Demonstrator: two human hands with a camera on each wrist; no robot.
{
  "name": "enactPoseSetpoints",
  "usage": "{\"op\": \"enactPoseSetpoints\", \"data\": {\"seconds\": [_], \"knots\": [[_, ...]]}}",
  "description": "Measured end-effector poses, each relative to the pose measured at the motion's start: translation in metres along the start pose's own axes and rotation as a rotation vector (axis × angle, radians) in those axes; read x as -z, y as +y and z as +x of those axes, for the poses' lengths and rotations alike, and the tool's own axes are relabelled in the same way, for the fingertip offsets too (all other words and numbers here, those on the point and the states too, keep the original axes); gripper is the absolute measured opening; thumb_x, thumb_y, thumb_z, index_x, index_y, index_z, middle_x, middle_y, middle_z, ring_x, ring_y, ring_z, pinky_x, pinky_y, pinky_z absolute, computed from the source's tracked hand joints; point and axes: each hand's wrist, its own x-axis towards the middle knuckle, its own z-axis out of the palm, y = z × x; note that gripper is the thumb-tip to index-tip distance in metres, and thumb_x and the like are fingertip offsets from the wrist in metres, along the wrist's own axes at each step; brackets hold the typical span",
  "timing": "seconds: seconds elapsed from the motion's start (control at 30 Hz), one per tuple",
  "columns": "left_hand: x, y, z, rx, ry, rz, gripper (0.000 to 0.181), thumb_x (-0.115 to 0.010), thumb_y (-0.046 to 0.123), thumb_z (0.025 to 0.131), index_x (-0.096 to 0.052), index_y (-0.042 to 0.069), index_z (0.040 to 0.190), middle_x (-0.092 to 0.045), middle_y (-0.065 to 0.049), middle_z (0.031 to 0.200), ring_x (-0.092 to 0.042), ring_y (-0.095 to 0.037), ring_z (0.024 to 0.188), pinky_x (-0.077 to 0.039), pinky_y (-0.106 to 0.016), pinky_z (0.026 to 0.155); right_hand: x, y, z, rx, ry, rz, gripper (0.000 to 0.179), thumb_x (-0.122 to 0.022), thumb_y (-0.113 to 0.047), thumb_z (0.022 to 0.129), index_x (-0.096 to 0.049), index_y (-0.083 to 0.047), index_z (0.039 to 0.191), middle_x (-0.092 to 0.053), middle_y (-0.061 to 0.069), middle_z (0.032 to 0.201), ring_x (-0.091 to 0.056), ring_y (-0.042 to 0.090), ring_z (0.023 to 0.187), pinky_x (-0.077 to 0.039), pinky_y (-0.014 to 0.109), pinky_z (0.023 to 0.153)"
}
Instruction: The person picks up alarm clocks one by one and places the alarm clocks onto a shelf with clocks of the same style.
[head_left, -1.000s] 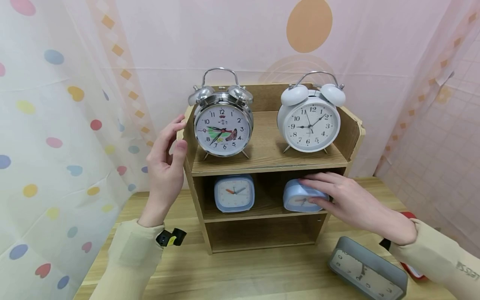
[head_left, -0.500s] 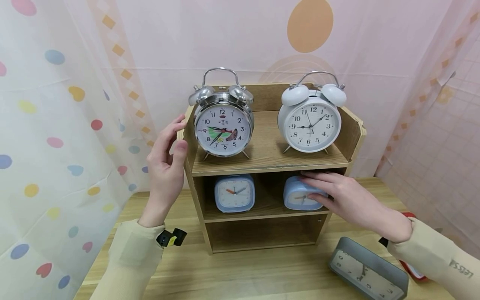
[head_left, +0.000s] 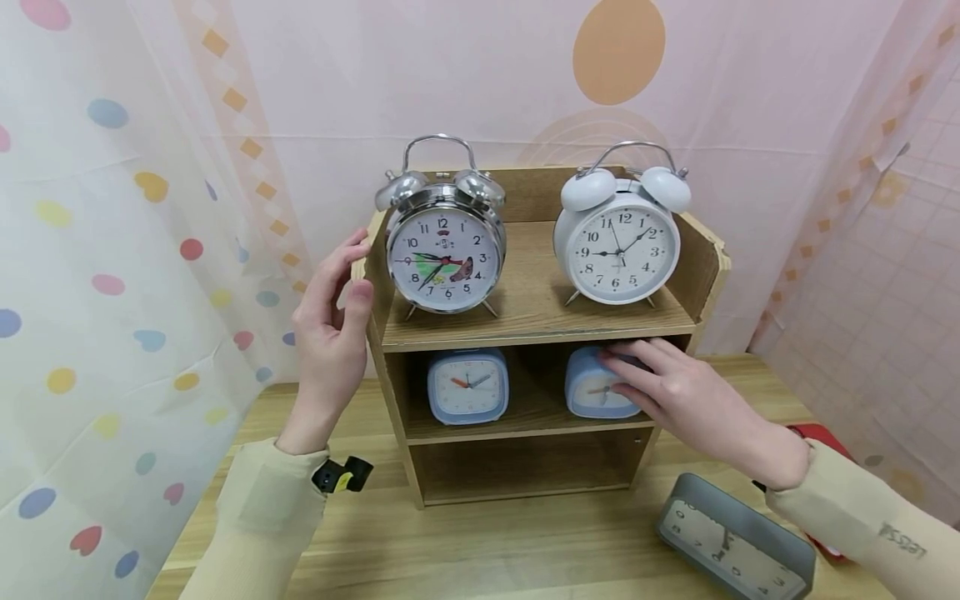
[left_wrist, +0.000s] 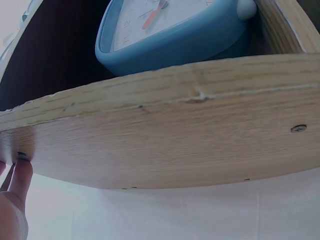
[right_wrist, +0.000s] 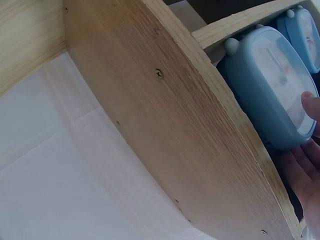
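Observation:
On the middle shelf of a small wooden rack [head_left: 540, 321], my right hand [head_left: 686, 400] holds the right-hand light-blue alarm clock [head_left: 583, 387]. Its thumb lies on the clock face and its fingers reach over the top edge; the right wrist view shows the thumb [right_wrist: 311, 106] at the dial. The other blue alarm clock [head_left: 468, 392] stands upright to the left on the same shelf. My left hand [head_left: 330, 333] rests its fingertips against the rack's left side, thumb near the front edge. In the left wrist view, a fingertip [left_wrist: 21, 172] touches the side panel [left_wrist: 165, 130].
A silver twin-bell clock [head_left: 446, 267] and a white twin-bell clock [head_left: 622, 254] stand on the top shelf. A grey oblong clock [head_left: 742, 525] lies on the table at front right. Behind the right forearm is a red object [head_left: 821, 437], partly hidden.
The right blue clock has turned from tipped forward to more upright, showing more of its face. My right hand and forearm have shifted slightly left. The left hand has stayed put.

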Motion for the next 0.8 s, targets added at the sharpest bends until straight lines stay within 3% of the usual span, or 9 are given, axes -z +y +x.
{"op": "enactPoseSetpoints", "data": {"seconds": [0.37, 0.63, 0.8], "knots": [[-0.001, -0.001, -0.001, -0.005, 0.008, -0.004, 0.049, -0.061, 0.034, 0.108, -0.061, -0.004, 0.137, -0.061, -0.008, 0.153, -0.059, -0.013, 0.141, -0.051, -0.011, 0.078, -0.008, -0.001, -0.001, 0.056, 0.032, -0.127, 0.047, -0.037, -0.029, 0.116, -0.072, 0.002, 0.126, -0.075, 0.016, 0.118, -0.072, 0.029, 0.105, -0.063, 0.042, 0.085], [-0.002, -0.002, 0.000, -0.018, 0.024, -0.019, 0.052, -0.062, 0.037, 0.107, -0.061, -0.006, 0.136, -0.063, -0.007, 0.152, -0.058, -0.013, 0.143, -0.047, -0.014, 0.087, -0.014, 0.002, -0.006, 0.011, -0.042, -0.111, 0.061, -0.029, -0.041, 0.115, -0.067, 0.004, 0.131, -0.073, 0.020, 0.127, -0.071, 0.034, 0.112, -0.061, 0.047, 0.091], [-0.003, -0.002, 0.000, -0.020, 0.019, -0.024, 0.051, -0.062, 0.036, 0.107, -0.061, -0.006, 0.136, -0.063, -0.007, 0.152, -0.059, -0.014, 0.142, -0.048, -0.013, 0.084, -0.015, 0.003, -0.007, -0.011, -0.033, -0.102, 0.061, -0.030, -0.042, 0.114, -0.067, 0.003, 0.132, -0.073, 0.021, 0.128, -0.071, 0.035, 0.114, -0.060, 0.048, 0.091]]}}
